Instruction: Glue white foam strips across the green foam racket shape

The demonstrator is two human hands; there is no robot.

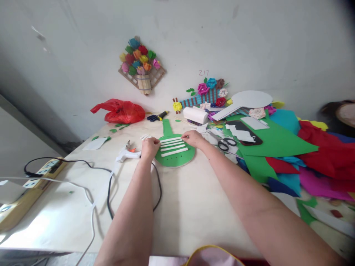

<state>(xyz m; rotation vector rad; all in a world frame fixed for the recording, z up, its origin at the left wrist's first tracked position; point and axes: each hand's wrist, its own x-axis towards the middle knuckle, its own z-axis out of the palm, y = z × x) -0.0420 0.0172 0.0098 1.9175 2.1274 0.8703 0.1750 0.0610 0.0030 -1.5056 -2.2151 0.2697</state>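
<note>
A green round cutout with a straight handle [175, 160] lies flat on the table, its handle pointing away from me. Several white strips [174, 151] run across it in rows, above a line of small dark dots. My left hand [150, 147] is closed at the left end of the uppermost white strip. At that strip's right end, the fingertips of my right hand [192, 139] are pinched together. A white hot glue gun [127, 153] rests just left of my left hand. More short white strips [146, 136] lie behind that hand.
Black-handled scissors [223, 144], a phone [251, 137], paper scraps and coloured sheets [280, 142] crowd the right side. A power strip [33, 188] and cables lie left. A red plastic bag [124, 112] and cutters [158, 116] sit at the back near the wall.
</note>
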